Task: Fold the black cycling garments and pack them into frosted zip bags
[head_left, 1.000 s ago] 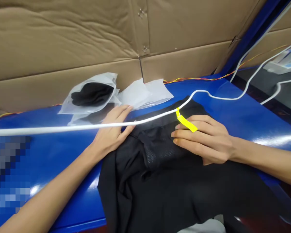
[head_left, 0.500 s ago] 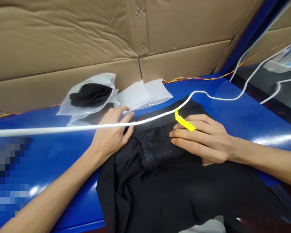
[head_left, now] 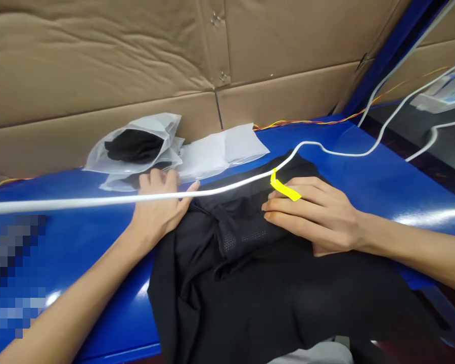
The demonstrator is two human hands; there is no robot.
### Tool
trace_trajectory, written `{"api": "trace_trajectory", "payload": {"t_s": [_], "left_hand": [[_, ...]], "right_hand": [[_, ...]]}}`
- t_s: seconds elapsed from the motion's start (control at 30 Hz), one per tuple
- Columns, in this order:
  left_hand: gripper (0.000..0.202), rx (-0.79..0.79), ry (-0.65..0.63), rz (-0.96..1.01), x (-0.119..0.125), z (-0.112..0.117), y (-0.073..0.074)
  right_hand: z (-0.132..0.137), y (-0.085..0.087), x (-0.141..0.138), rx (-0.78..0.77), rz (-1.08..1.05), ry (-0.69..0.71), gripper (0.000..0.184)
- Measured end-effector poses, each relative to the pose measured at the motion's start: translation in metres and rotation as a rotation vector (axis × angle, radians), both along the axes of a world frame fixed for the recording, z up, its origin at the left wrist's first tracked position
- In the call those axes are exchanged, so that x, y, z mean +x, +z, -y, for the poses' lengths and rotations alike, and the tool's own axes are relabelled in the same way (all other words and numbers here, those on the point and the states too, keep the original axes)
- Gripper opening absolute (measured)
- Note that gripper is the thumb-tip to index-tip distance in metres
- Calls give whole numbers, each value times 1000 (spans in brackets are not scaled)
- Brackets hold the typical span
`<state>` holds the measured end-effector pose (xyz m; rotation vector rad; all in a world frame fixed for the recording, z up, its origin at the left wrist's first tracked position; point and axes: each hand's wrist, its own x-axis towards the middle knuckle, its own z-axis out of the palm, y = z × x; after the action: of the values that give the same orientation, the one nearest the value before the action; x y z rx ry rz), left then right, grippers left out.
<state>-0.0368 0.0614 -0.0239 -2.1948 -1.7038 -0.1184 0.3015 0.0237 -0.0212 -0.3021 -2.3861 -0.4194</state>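
A black garment [head_left: 280, 293] lies spread over the blue table, with a folded piece of perforated mesh [head_left: 242, 240] near its upper middle. My right hand [head_left: 318, 215] rests flat on the cloth beside that mesh, fingers stretched out. To the left, my left hand [head_left: 155, 210] reaches past the garment's edge, its thumb apart from the bent fingers. Its fingertips are at the lower edge of a frosted plastic bag [head_left: 163, 126] with black cloth inside; whether they touch it I cannot tell. More flat frosted bags [head_left: 227, 149] lie just right of it.
A white cable [head_left: 227, 188] with a yellow tag [head_left: 286, 190] crosses in front of both hands. Brown padded board [head_left: 98, 60] stands behind the blue table [head_left: 109, 242]. Twisted red and yellow wires [head_left: 307, 121] run along its base. A white box [head_left: 440, 96] sits at the far right.
My left hand has moved left, off the garment's upper edge, toward the plastic bag. The bag's opening has shifted slightly left. My right hand stays nearly in place on the garment.
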Motion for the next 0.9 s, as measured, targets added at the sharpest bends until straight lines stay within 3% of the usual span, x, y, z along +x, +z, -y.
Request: {"api": "trace_trajectory", "payload": {"t_s": [0.2, 0.3, 0.4, 0.57, 0.9], "left_hand": [[55, 49, -5, -22, 5, 4, 10], [44, 6, -221, 87, 12, 5, 11], [52, -113, -389, 146, 11, 1, 3], [56, -174, -428, 169, 2, -6, -7], [49, -66, -520, 147, 8, -5, -3]], "right_hand": [[1, 0, -2, -19, -15, 0, 30], [1, 0, -2, -24, -15, 5, 30], [1, -1, -2, -24, -15, 7, 30], [2, -2, -3, -27, -30, -8, 32], [1, -3, 0, -34, -13, 6, 31]]}}
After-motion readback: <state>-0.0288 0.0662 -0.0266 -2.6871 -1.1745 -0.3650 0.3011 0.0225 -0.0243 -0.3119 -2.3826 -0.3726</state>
